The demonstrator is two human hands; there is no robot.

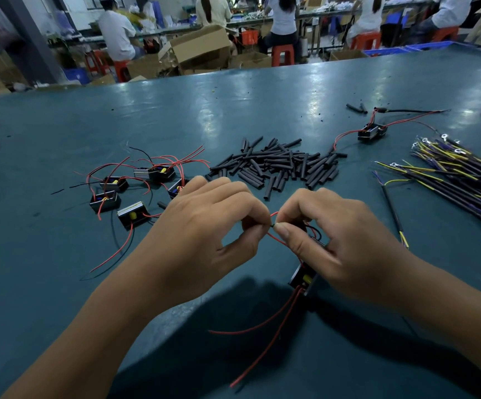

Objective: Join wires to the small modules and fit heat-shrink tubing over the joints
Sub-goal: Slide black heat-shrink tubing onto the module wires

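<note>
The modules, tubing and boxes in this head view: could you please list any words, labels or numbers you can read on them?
None can be read.
Small modules: no legible marking.
Heat-shrink tubing pile: plain black.
Cardboard boxes behind the table: any print is too blurred to read.

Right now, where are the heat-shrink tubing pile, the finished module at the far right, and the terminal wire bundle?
heat-shrink tubing pile (276, 165), head view, pile centre
finished module (371, 131), head view, black body
terminal wire bundle (461, 180), head view, mid-bundle
</note>
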